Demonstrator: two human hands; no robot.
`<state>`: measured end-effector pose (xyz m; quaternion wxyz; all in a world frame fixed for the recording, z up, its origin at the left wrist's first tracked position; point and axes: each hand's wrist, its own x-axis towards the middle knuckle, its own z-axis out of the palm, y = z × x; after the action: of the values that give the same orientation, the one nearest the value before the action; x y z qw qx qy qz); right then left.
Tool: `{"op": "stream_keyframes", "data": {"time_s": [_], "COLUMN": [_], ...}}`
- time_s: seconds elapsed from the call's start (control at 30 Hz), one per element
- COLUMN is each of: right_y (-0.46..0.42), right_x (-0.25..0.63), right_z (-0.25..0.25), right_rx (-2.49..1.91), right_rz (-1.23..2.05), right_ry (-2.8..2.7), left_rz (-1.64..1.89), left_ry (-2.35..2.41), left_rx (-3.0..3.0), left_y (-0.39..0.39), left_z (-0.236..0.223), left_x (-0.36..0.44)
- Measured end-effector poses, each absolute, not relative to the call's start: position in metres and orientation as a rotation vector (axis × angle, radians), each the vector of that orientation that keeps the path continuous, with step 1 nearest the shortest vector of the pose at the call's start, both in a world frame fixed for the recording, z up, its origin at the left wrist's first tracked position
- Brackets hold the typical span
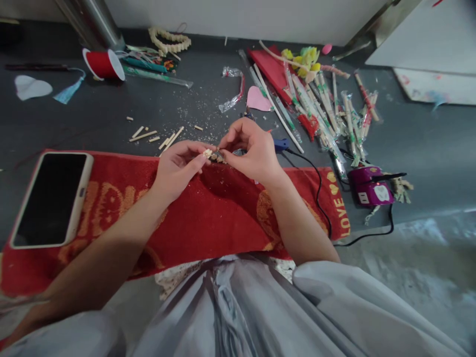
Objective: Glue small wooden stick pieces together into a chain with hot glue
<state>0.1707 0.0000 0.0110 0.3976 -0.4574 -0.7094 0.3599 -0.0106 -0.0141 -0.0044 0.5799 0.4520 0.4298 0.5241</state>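
My left hand (182,166) pinches a small pale carved piece (208,153) between thumb and fingertips, above the back edge of a red towel (223,213). Close against it, my right hand (251,151) has its thumb and forefinger pressed together. Whatever those right fingertips grip is too small to make out. Just below the fingertips are light brown crumbs or bits (218,158). A blue tool (281,145) with a black cord shows beside my right hand, which partly hides it. Short cut wooden sticks (173,139) lie beyond my left hand, among pale dust.
A phone (48,198) rests on the towel's left end. At right stands a purple box (370,186) with a cable. Wrapped sticks (323,114) and a pink paper heart (259,99) lie at back right. A red thread spool (104,64) is at back left.
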Motion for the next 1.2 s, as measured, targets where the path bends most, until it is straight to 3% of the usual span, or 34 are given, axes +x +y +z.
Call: {"op": "stream_keyframes", "data": {"time_s": [0.63,0.87,1.2], "right_y": [-0.004,-0.004,-0.005], "right_x": [0.162,0.160,0.156], "right_z": [0.006,-0.001,-0.002], "right_rx": [-1.177,-0.903,-0.845], "right_rz": [0.665,0.519,0.406], "right_ry": [-1.873,-1.881,-1.911], "left_rz": [1.217,1.153,1.114], "left_ry": [0.944,0.931,0.947], "left_rx": [0.958,0.862,0.890], "left_y": [-0.011,-0.009,-0.009], "left_z": [-0.005,-0.006,-0.005], "left_x": [-0.008,-0.007,-0.007]}}
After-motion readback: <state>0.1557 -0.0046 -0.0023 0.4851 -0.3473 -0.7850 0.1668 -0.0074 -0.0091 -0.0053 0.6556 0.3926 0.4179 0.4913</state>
